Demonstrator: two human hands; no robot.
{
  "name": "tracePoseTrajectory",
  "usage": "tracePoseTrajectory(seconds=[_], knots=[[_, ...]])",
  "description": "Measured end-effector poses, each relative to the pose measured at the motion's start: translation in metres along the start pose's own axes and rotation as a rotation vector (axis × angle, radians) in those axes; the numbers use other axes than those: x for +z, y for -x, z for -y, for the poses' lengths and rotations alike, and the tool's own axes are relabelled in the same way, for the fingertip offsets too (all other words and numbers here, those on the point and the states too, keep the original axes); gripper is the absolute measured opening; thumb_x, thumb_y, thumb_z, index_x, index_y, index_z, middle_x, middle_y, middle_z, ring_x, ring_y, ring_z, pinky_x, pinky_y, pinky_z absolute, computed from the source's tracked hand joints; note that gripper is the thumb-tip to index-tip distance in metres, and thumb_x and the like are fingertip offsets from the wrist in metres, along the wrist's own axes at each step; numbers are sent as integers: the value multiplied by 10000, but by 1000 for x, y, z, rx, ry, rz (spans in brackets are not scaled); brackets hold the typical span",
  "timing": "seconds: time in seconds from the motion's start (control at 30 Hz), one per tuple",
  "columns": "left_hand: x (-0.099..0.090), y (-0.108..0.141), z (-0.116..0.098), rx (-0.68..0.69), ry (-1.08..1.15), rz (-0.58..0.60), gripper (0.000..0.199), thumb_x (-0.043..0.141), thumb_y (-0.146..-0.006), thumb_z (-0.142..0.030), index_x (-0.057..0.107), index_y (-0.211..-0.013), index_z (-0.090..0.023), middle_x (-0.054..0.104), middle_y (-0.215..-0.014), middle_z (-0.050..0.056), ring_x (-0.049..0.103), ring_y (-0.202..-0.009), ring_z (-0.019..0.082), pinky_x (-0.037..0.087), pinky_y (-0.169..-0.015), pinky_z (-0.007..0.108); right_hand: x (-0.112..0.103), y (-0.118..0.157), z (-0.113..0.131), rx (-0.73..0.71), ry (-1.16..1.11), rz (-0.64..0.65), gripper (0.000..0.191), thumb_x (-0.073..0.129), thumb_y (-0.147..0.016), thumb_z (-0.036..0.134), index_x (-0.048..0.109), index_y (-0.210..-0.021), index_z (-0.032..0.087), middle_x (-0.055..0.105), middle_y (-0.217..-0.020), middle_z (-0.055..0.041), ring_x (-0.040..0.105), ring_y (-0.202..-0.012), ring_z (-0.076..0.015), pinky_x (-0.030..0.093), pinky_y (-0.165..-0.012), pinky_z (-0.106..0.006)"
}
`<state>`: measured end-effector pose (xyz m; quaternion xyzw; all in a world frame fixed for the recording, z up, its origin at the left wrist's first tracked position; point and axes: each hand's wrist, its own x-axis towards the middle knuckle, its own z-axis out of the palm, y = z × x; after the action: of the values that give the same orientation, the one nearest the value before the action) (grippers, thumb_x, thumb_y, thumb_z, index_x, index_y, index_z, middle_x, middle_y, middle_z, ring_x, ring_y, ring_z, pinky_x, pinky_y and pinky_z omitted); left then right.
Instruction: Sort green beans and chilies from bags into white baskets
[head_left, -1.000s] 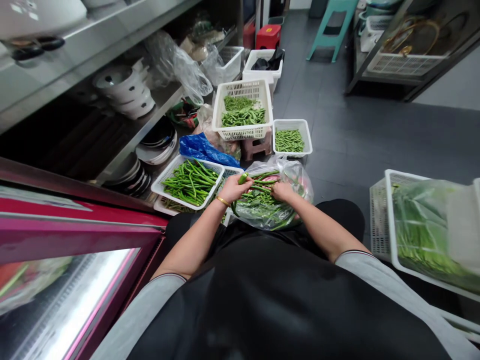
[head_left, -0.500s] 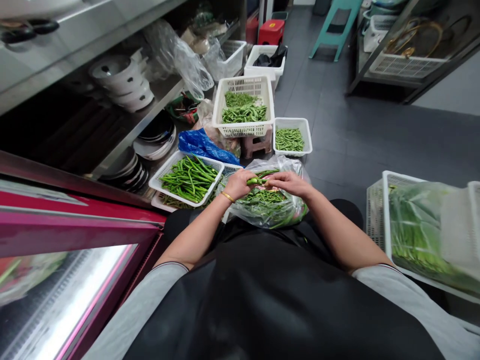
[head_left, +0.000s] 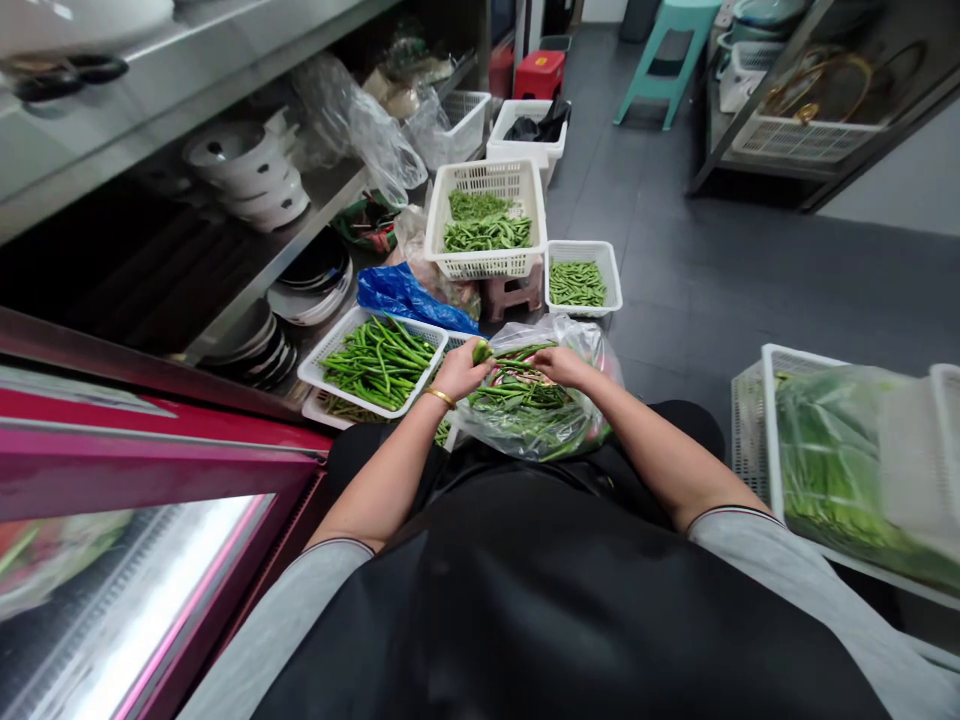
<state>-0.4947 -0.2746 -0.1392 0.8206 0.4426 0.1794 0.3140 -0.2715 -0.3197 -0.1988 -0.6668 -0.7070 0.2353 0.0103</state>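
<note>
Grey floor [head_left: 675,260]; left grip [head_left: 459,372] holds green beans [head_left: 482,350], tips upward.

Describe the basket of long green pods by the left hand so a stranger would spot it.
Find the red-and-pink cabinet at lower left. Just past its upper right corner, beside the left hand, sits a white basket. Its loose pods look longer than those in the small floor basket.

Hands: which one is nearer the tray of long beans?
The left hand, with a gold bangle at its wrist, beside the tray; the right hand is farther off, over the clear bag.
</note>
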Motion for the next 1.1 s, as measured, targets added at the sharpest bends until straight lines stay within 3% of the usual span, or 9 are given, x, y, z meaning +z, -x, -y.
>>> tracePoseTrajectory(seconds=[0.23, 0.37, 0.5, 0.67, 0.8, 0.9, 1.0, 1.07, 1.1], knots=[[5, 2, -7, 52, -72, 69, 82, 687, -725, -246, 650, -776, -194, 655, -733, 17, 589, -692, 170, 429, -680, 256, 26, -10, 33, 65, 114, 90, 323, 682, -788, 308, 722, -1060, 139, 677, -1130, -199, 655, -978, -279, 483, -807, -313], [0, 2, 1, 21, -131, 53, 131, 680, -746, -229, 704, -866, -183, 707, -876, 65, 647, -836, 219, 467, -783, 302, 1, -1, 21, 54, 95, 28, 279, 619, -835, 272, 694, -1069, 138, 672, -1141, -163, 625, -1019, -266, 458, -822, -305], [13, -6, -3, 176, -99, 80, 263, 706, -726, -178, 705, -988, -194, 689, -1103, 97, 622, -1049, 244, 446, -944, 330, -36, 24, 21, -59, 8, -69, 252, 588, -856, 250, 663, -1071, 142, 707, -1009, -99, 629, -903, -215, 429, -755, -265], [28, -21, -16, 184, -210, 214, 6, 696, -743, -196, 692, -747, -193, 682, -796, 75, 617, -848, 251, 465, -809, 330, -47, 42, 37, -177, -132, -263, 212, 551, -895, 269, 676, -1028, 161, 705, -965, -86, 616, -864, -200, 398, -740, -262], [22, -22, -16, 272, -230, 195, 91, 678, -734, -140, 719, -793, -197, 686, -834, 76, 586, -870, 243, 443, -852, 350, -46, 44, 31, -188, -181, -167, 245, 527, -922, 316, 699, -827, 170, 687, -792, -68, 585, -733, -168, 390, -698, -259], [13, -20, -14, 396, -221, 198, 218, 631, -730, -91, 726, -887, -208, 699, -915, 64, 570, -930, 233, 437, -886, 360, -51, 52, 28, -315, -346, -75, 349, 556, -904, 420, 639, -666, 177, 603, -608, -15, 502, -566, -123, 384, -620, -253], [6, -20, -10, 490, -142, 181, 236, 601, -757, -104, 699, -954, -189, 702, -987, 60, 575, -946, 212, 437, -904, 359, -55, 60, 26, -499, -710, -112, 449, 455, -938, 531, 608, -721, 169, 560, -561, 13, 481, -500, -107, 415, -583, -253], [1, -21, -5, 497, -115, 157, 212, 601, -772, -132, 674, -966, -176, 699, -989, 60, 578, -925, 202, 443, -886, 349, -52, 60, 20, -516, -851, -147, 512, 330, -978, 545, 617, -817, 154, 585, -595, -1, 527, -521, -118, 454, -605, -265], [-1, -21, -2, 476, -119, 137, 196, 607, -777, -154, 661, -964, -173, 694, -975, 60, 576, -911, 201, 447, -864, 342, -47, 57, 15, -449, -785, -143, 519, 306, -988, 528, 630, -860, 143, 610, -631, -18, 561, -557, -131, 470, -629, -274]])
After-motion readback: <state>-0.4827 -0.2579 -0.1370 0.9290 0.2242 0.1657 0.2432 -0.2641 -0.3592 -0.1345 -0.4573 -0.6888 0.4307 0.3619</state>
